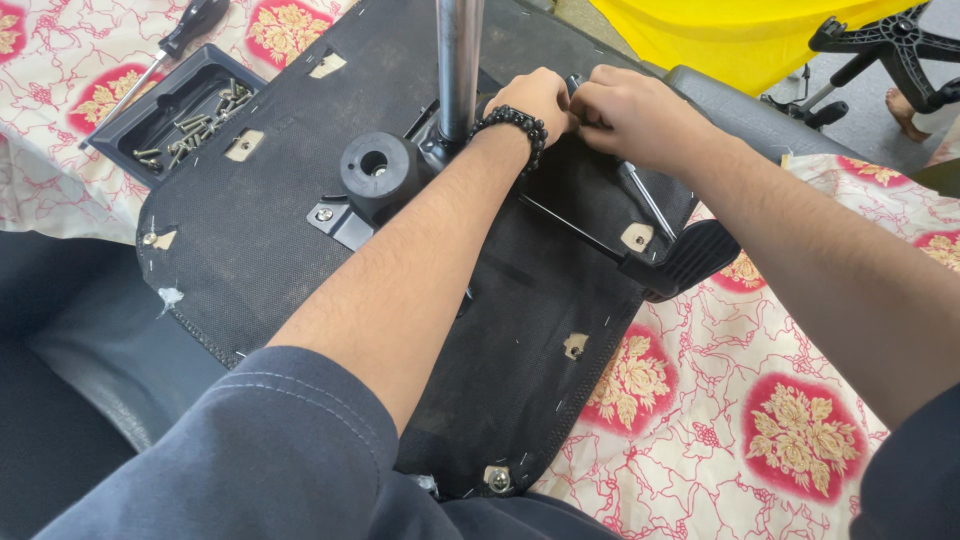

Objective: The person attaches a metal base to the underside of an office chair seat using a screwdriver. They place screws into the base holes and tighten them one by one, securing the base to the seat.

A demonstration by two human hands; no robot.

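Note:
An upturned office chair seat (260, 210) with a black fabric underside lies on a flowered cloth. A chrome gas cylinder (459, 60) stands up from its black metal mechanism. My left hand (535, 98), with a black bead bracelet at the wrist, rests curled on the mechanism just right of the cylinder. Against it, my right hand (625, 112) has its fingers pinched together on something small that I cannot make out. A thin metal rod (645, 198) and a black lever paddle (690, 258) stick out below the hands.
A black tray (130, 125) holding several screws sits at the upper left, a screwdriver (175, 45) beside it. A round black knob (377, 165) is fixed on the seat. A black chair base (890, 45) and yellow cloth (740, 35) lie beyond.

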